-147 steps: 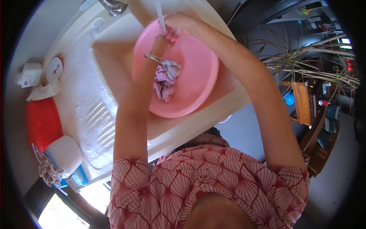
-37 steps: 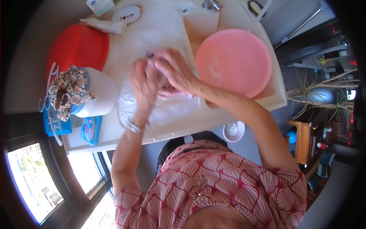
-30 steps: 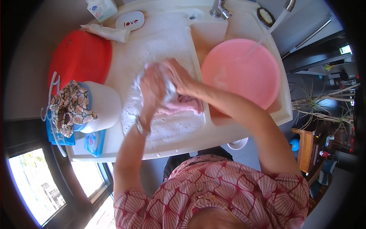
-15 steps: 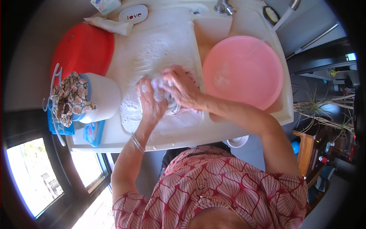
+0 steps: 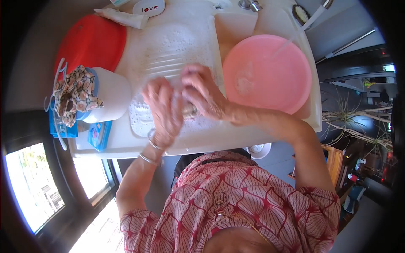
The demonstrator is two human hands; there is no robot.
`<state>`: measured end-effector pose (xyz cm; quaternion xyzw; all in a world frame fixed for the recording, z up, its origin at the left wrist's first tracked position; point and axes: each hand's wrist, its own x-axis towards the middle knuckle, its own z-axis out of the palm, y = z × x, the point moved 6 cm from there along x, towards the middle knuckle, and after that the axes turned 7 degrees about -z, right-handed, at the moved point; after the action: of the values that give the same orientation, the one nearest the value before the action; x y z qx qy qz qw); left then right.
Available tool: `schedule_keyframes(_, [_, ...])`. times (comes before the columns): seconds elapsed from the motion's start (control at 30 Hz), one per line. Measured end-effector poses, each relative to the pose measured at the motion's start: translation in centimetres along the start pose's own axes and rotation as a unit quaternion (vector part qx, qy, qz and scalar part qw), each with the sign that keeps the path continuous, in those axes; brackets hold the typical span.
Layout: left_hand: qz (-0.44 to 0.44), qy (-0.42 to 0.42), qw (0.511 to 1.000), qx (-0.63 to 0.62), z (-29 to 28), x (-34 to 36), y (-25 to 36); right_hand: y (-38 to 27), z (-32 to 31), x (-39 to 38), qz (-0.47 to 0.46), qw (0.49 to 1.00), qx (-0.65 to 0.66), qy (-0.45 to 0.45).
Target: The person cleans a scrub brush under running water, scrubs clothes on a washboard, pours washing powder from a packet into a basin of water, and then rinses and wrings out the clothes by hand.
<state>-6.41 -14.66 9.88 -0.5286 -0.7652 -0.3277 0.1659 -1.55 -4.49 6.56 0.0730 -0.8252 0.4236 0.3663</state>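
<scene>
My left hand (image 5: 161, 105) and my right hand (image 5: 204, 95) are close together over the ribbed washboard part (image 5: 166, 63) of the white sink, which is covered in suds. Bunched between them is a wet, soapy cloth (image 5: 190, 111), mostly hidden by my fingers; a greyish, patterned bit shows below my right hand. The fingers of both hands curl around it and are slightly smeared by motion. Two silvery bangles (image 5: 149, 159) circle my left wrist.
To the right, a pink basin (image 5: 270, 76) of water sits in the sink bowl. At left are a red basin (image 5: 90, 42), a white bucket (image 5: 112, 95) with a patterned cloth (image 5: 78, 97) over it, hangers (image 5: 60, 105) and a blue packet (image 5: 99, 135). A tap (image 5: 249, 5) is at the back.
Both hands have drawn nearer together around the cloth, which is now more bunched up and covered. The left hand has turned and its bangles have spread apart. The view has shifted slightly.
</scene>
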Motion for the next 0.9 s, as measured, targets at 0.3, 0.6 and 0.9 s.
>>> schedule_keyframes(0.3, [-0.039,-0.135,0.99,0.003,8.8,2.4,-11.0,10.8,4.4,5.1,-0.07,0.977,-0.155,-0.128])
schedule_keyframes(0.6, [-0.224,-0.127,0.957,-0.134,-0.3,0.3,-3.9,-0.3,0.4,1.2,-0.087,0.981,-0.155,-0.079])
schedule_keyframes(0.9, [-0.12,-0.021,0.992,0.019,1.2,-5.9,1.4,-2.5,2.1,-4.3,0.005,0.999,-0.037,-0.01])
